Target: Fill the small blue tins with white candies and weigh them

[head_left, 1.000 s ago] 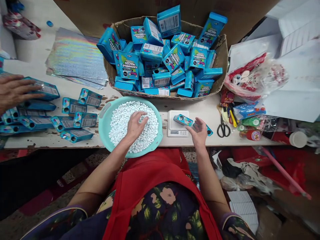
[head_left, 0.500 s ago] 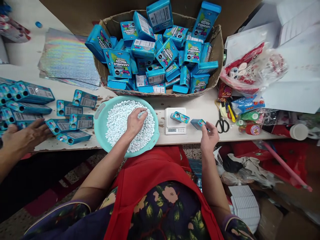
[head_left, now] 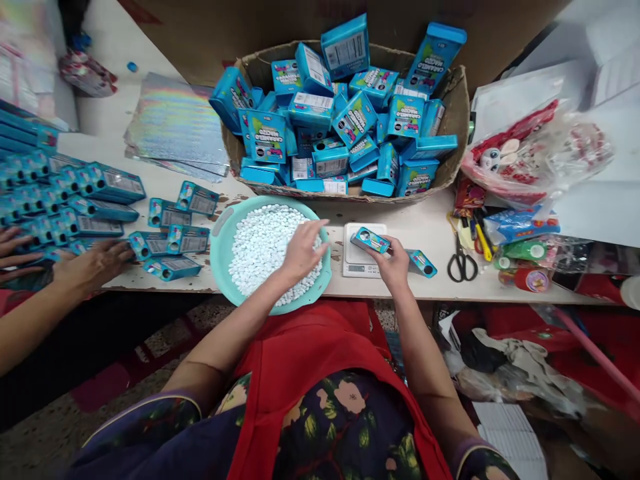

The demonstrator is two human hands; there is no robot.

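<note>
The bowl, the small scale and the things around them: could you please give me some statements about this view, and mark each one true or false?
The left hand is over the turquoise bowl. True.
The right hand holds the scissors. False: the right hand holds a blue box at the scale, and the scissors lie on the table.
The bowl holds white pieces. True.
The carton is full of scissors. False: the carton holds blue boxes.
</note>
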